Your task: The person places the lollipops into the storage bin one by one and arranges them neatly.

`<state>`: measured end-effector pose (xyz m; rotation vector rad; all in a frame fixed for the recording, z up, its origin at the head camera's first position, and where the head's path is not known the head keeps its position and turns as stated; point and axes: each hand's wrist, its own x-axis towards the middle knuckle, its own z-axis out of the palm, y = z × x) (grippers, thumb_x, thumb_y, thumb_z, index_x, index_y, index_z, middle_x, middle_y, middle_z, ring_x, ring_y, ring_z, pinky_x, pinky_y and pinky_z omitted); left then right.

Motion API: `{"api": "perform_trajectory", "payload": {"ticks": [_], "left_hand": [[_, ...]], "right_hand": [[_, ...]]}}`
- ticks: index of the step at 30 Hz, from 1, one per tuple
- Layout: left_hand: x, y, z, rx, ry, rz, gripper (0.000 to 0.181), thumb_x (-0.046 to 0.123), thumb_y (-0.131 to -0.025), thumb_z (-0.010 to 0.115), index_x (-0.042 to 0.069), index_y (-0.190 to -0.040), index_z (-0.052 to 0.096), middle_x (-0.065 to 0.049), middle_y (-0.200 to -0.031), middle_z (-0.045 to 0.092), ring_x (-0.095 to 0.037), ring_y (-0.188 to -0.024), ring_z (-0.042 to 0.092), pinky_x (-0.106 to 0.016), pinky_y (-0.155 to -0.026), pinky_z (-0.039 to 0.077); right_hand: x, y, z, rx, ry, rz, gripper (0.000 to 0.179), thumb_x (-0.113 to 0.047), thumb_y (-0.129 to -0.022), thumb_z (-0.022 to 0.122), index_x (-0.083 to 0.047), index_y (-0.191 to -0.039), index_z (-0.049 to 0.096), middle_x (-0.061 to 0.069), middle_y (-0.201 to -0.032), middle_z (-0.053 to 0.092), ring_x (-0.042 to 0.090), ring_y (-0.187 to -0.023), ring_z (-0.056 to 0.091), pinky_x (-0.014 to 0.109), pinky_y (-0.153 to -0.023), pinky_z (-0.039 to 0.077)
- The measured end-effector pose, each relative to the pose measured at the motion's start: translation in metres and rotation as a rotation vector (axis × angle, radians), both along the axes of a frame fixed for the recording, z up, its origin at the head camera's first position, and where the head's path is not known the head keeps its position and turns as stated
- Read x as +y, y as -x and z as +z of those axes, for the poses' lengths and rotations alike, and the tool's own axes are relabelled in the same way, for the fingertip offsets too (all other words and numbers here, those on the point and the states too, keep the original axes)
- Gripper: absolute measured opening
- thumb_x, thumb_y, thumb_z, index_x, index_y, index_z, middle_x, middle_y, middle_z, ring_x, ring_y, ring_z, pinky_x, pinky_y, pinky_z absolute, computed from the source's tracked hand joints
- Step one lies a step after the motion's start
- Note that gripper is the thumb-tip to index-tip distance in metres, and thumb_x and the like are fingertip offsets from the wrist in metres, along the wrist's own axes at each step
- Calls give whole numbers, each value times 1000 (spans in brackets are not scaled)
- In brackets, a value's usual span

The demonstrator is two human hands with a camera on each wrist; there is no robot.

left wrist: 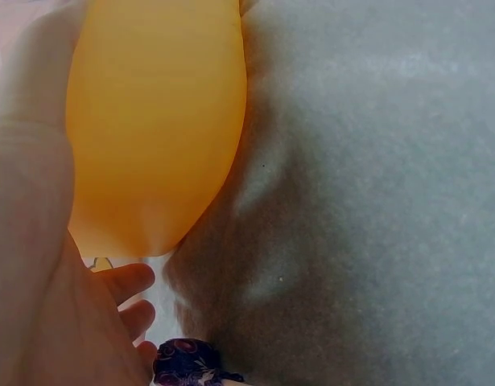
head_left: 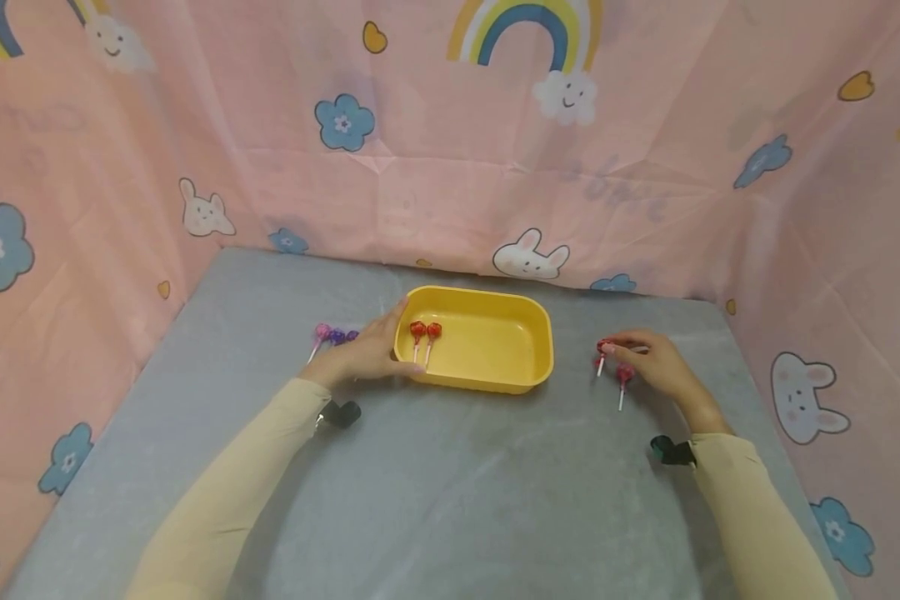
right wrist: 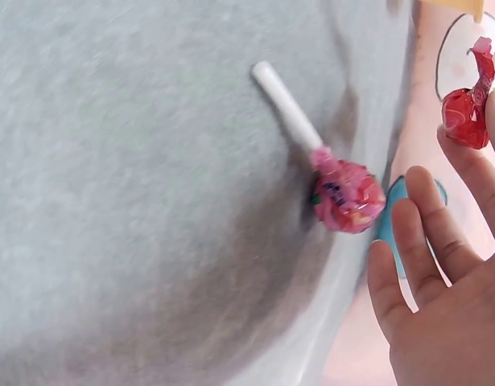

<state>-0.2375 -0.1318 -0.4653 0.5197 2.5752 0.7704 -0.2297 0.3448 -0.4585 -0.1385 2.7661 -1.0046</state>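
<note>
My left hand [head_left: 363,346] holds the left end of a yellow plastic tray [head_left: 480,385], thumb along the front rim and index finger at the back-left corner. Inside the tray, two red lollipops [head_left: 434,331] lie side by side at the left. Between thumb and index finger, my right hand [head_left: 656,362] pinches a red-wrapped lollipop [right wrist: 466,119] by its head, its other fingers spread. Under that hand a pinkish-red lollipop [right wrist: 348,197] with a white stick lies on the table. A bit of another red wrapper shows behind the held one in the head view.
Left of the tray, partly behind my left hand, lie a pink lollipop [head_left: 322,332] and purple ones [head_left: 337,337]. The grey cloth-covered table [head_left: 450,500] is enclosed at the back and sides by a pink printed curtain [head_left: 435,192].
</note>
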Motion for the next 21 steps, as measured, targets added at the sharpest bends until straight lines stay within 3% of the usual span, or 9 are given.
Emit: {"api": "perform_trajectory", "payload": {"ticks": [6,21], "left_hand": [[0,0,0,18,0,-12,129,67,-78,71,23,-157,-21,-12,-169,1,-36,-155,13,-53,-126,17],[0,0,1,15,-1,-21,129,67,-78,70,22,-156,-22,-13,-169,1,-37,-155,11,-53,-127,14]], "right_hand": [[-6,1,5,7,17,-5,54,-52,-96,58,-8,-127,64,17,-134,58,36,-121,53,57,-99,48],[-26,5,25,39,39,34,52,-52,-96,57,-10,-126,65,14,-131,61,32,-123,51,58,-106,44]]}}
